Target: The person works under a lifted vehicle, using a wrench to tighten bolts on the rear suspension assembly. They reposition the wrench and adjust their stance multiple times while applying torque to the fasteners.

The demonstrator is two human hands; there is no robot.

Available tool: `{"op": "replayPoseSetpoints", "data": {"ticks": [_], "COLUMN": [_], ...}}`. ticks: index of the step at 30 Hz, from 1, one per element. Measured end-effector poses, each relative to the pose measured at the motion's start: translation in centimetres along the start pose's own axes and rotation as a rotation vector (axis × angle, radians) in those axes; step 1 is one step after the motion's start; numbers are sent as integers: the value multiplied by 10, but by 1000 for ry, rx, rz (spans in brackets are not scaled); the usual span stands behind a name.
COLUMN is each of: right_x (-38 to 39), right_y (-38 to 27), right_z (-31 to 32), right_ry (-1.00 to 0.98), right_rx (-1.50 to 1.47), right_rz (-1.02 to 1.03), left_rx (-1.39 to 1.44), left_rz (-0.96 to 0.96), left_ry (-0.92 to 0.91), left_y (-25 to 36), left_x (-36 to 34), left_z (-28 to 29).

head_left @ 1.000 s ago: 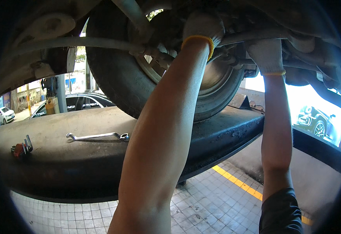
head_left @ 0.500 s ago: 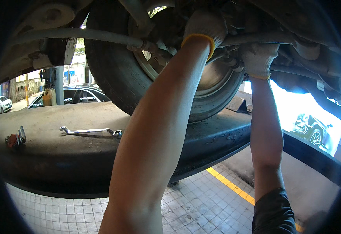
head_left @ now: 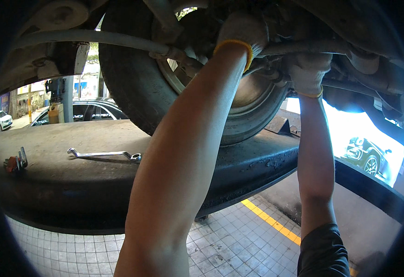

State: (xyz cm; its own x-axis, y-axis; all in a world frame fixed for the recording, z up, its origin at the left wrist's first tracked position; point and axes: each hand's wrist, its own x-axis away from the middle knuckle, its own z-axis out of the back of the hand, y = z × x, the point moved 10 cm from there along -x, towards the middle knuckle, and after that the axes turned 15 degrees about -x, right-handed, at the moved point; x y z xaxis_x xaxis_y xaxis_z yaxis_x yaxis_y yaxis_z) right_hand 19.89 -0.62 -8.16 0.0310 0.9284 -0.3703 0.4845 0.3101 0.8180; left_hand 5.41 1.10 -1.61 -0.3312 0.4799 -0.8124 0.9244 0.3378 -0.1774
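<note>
1. Left hand (head_left: 242,34), in a pale knit glove with a yellow cuff, was raised among the underbody parts of a vehicle, in front of the upper part of the wheel. Its fingers were hidden on the far side; could not tell whether they were spread or pinching anything.
2. Right hand (head_left: 309,74), gloved likewise, was raised just below a dark bar (head_left: 303,46), the top of the glove meeting the bar's lower edge in view. Fingertips were out of sight; grip could not be determined.
3. The bar ran roughly level across the upper right, from beside the left glove to past the right one.
4. Left forearm crossed in front of the tire (head_left: 128,78), which stood upright on a long platform (head_left: 49,138).
5. On the platform, left of that forearm, lay a silver double-ended wrench (head_left: 105,155), well apart from both hands. Farther left was a hex key set (head_left: 15,163) with a red holder.
6. Below: tiled floor (head_left: 227,249) with a yellow stripe (head_left: 271,219).
7. Background, left: a dark car (head_left: 86,111) and a smaller white car (head_left: 1,121).
</note>
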Motion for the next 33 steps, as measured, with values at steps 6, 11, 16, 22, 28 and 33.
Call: {"op": "replayPoseSetpoints", "data": {"ticks": [6,11,16,22,28,33], "right_x": [-4,5,24,49,27,5], "right_y": [-11,-19,-33,-20,-22,-9], "right_z": [-9,-19,-25,-42,-19,-11], "right_ry": [-118,-244,-64,-79,-37,-192], "right_rx": [-63,305,-93,-302,-249,-60], "right_rz": [5,-35,-110,-324,-352,-425], "left_rx": [39,-21,118,184,100,-156], "left_rz": [-106,-139,-117,-53,-3,-125], "left_ry": [-360,66,-191,-99,39,-603], "left_y": [7,8,9,6,6,16], "left_x": [1,-1,-4,-4,-7,7], "left_z": [-26,14,-14,2,16,-47]}}
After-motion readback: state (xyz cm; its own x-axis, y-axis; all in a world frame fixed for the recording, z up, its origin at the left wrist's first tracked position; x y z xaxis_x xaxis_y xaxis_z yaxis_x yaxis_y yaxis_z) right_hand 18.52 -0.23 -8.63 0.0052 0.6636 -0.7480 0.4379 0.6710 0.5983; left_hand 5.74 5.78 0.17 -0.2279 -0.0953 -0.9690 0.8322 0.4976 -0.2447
